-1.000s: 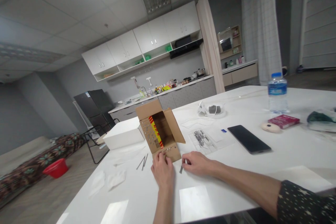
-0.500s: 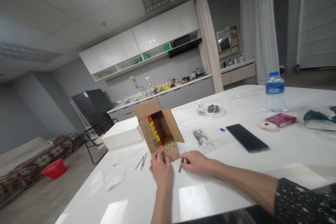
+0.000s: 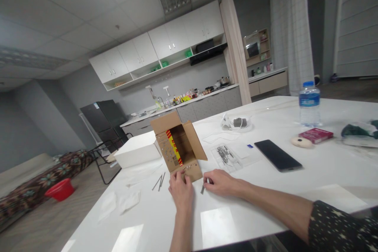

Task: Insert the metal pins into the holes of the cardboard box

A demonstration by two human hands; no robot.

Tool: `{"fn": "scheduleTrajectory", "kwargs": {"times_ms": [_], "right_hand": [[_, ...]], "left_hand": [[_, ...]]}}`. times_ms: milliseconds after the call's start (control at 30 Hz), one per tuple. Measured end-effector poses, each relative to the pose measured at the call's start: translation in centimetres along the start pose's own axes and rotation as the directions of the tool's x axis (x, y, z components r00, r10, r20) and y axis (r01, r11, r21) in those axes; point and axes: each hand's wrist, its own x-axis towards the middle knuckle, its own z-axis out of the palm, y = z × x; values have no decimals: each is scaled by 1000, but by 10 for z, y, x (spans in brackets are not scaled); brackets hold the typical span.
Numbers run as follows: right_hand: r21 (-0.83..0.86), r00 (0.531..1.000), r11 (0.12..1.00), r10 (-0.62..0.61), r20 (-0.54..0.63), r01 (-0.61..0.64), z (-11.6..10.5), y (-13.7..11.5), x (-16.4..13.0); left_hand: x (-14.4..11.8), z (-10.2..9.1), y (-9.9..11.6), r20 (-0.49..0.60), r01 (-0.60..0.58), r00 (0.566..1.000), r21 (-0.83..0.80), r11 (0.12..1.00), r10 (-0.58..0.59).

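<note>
Open brown cardboard box (image 3: 180, 149) with a red-and-yellow printed strip inside lies on its side on the white table (image 3: 265, 189), mouth facing me, near the table's left-front part. Its lower flap lies flat on the table with a row of small metal nails stuck through it. My left hand (image 3: 180, 189) rests on that flap's near edge, fingers curled down onto the cardboard; can't tell if they pinch anything. My right hand (image 3: 222, 182) is just beside it on the right, thumb and forefinger closed on a short dark metal nail (image 3: 202, 189) whose tip touches the table. Two loose thin nails (image 3: 159, 181) lie left of the box. White rectangular box (image 3: 137, 153) sits just behind-left of the cardboard one. Clear plastic bag of nails (image 3: 226, 155) lies right of the box, then a black smartphone (image 3: 277, 155) face up. Further right: red flat pack (image 3: 317, 134), round beige disc (image 3: 301, 141), clear water bottle with blue cap (image 3: 309, 104). White crumpled tissues (image 3: 124, 201) near the left edge.
</note>
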Motion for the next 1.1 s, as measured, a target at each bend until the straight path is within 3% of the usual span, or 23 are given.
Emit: {"fn": "scheduleTrajectory", "kwargs": {"times_ms": [533, 867, 1100], "right_hand": [[-13, 1000, 1000, -10, -13, 9, 5, 6, 2], [-5, 1000, 1000, -5, 3, 5, 4, 6, 2], [-6, 1000, 1000, -13, 20, 13, 1, 5, 0]], "left_hand": [[2, 9, -14, -59, -60, 997, -179, 982, 50], [1, 9, -17, 40, 0, 999, -400, 916, 18], [-2, 6, -12, 43, -1, 999, -418, 908, 21]]}}
